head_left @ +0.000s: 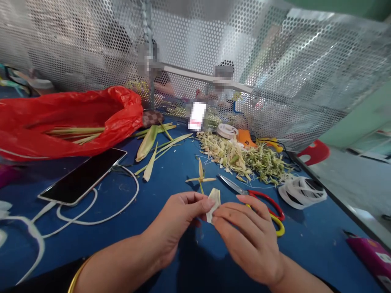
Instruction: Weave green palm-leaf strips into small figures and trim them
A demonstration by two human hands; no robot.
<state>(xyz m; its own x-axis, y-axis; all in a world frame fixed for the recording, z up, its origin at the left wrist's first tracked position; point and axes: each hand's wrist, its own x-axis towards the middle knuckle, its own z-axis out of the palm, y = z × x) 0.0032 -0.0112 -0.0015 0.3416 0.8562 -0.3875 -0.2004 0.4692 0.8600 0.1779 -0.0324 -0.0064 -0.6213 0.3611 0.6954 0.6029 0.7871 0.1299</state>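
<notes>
A small pale leaf piece is pinched between both hands over the blue table. My left hand holds its left side between thumb and fingers. From the right, the fingertips of my right hand press on its lower part. Just beyond the hands lies a cross-shaped piece of pale strips. Scissors with red and yellow handles lie partly behind my right hand, their blades pointing away to the left. Long green-yellow leaves rest farther back on the left.
A red plastic bag with stalks and a phone on a white cable are left. Shredded leaf scraps, tape rolls and a purple packet are right. A perforated metal screen stands behind; people show through it.
</notes>
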